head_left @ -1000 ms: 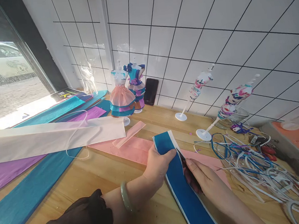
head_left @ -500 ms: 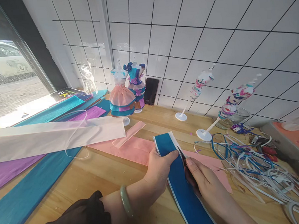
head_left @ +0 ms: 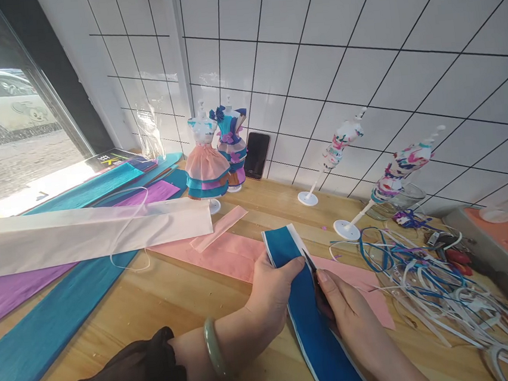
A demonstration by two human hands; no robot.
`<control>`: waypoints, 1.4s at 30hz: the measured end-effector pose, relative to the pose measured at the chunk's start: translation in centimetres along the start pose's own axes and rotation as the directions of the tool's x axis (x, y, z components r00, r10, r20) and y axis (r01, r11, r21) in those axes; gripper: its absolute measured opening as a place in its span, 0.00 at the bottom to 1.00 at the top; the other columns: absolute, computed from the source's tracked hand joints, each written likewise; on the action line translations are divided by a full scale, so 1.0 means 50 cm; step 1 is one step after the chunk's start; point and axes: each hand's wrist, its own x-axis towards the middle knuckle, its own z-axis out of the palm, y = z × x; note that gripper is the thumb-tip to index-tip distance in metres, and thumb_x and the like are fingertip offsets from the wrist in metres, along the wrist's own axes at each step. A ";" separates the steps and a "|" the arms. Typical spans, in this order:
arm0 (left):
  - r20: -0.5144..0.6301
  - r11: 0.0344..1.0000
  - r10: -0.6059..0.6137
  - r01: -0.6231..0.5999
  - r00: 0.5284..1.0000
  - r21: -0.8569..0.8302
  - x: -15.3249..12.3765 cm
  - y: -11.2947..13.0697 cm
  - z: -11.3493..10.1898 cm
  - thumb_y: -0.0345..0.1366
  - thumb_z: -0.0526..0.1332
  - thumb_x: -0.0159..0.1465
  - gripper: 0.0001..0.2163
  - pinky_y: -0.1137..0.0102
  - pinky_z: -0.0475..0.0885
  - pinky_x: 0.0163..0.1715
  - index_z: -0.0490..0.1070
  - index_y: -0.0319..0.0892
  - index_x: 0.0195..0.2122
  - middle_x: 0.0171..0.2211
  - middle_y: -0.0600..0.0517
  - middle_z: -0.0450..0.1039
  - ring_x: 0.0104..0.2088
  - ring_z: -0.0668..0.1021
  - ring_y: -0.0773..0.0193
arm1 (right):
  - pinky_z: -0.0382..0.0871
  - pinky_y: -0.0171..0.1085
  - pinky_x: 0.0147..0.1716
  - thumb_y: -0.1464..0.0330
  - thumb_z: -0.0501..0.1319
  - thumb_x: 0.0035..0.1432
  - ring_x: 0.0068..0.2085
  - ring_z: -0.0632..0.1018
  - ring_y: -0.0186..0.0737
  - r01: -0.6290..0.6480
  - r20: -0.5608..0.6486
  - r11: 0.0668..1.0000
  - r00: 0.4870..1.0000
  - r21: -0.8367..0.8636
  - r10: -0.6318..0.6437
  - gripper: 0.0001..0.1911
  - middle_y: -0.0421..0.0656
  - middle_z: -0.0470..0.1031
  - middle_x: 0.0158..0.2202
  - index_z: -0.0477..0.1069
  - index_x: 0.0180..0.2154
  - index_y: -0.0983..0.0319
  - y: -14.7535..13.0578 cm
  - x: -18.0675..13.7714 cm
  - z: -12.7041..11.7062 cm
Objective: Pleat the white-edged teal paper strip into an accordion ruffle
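A long blue strip with white edges [head_left: 315,334], of paper or thin fabric, runs from the bottom of the view up to the middle. My left hand [head_left: 270,288] pinches it near its upper end, thumb on top and fingers underneath. My right hand [head_left: 352,307] is wrapped round a pair of dark scissors [head_left: 311,264], whose blades lie along the strip's right white edge near my left thumb. The handles are mostly hidden by my fingers. Under the strip lies a wide pink piece [head_left: 229,259] with a small pink strip [head_left: 219,228] on it.
White [head_left: 83,234], purple [head_left: 25,293] and teal strips [head_left: 55,320] overlap at left. Two dressed mini mannequins [head_left: 206,153] and a phone [head_left: 258,154] stand by the tiled wall. Two more mannequins [head_left: 339,146] stand right of them. Tangled trimmings [head_left: 447,291] and a grey-edged box [head_left: 487,240] are at right.
The upper end of the blue strip and both hands have shifted very slightly to the right. The grips look the same.
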 end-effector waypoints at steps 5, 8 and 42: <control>0.003 1.000 -0.002 0.002 1.000 0.001 0.000 -0.002 -0.001 0.32 0.65 0.50 0.10 0.69 0.74 0.30 0.69 0.39 0.34 0.28 0.49 0.74 0.28 0.76 0.63 | 0.67 0.38 0.45 0.54 0.49 0.59 0.43 0.74 0.43 0.005 0.003 0.999 1.000 0.040 -0.005 0.22 0.46 0.75 0.44 0.71 0.43 0.61 -0.005 -0.001 0.003; 0.004 1.000 0.000 0.000 1.000 -0.004 0.001 -0.004 -0.002 0.32 0.65 0.50 0.09 0.70 0.73 0.28 0.68 0.39 0.32 0.26 0.51 0.72 0.26 0.75 0.65 | 0.68 0.38 0.44 0.54 0.48 0.59 0.43 0.75 0.43 0.004 0.011 0.998 1.000 0.056 -0.004 0.23 0.46 0.75 0.43 0.71 0.44 0.61 -0.008 -0.001 0.004; 0.006 0.994 -0.099 0.099 0.995 -0.042 0.004 0.006 -0.001 0.38 0.66 0.50 0.11 0.67 0.75 0.32 0.73 0.37 0.33 0.30 0.46 0.77 0.29 0.78 0.60 | 0.66 0.38 0.45 0.54 0.48 0.59 0.46 0.73 0.45 0.002 -0.025 0.998 1.000 -0.057 -0.004 0.22 0.47 0.74 0.46 0.71 0.41 0.61 -0.002 0.001 0.004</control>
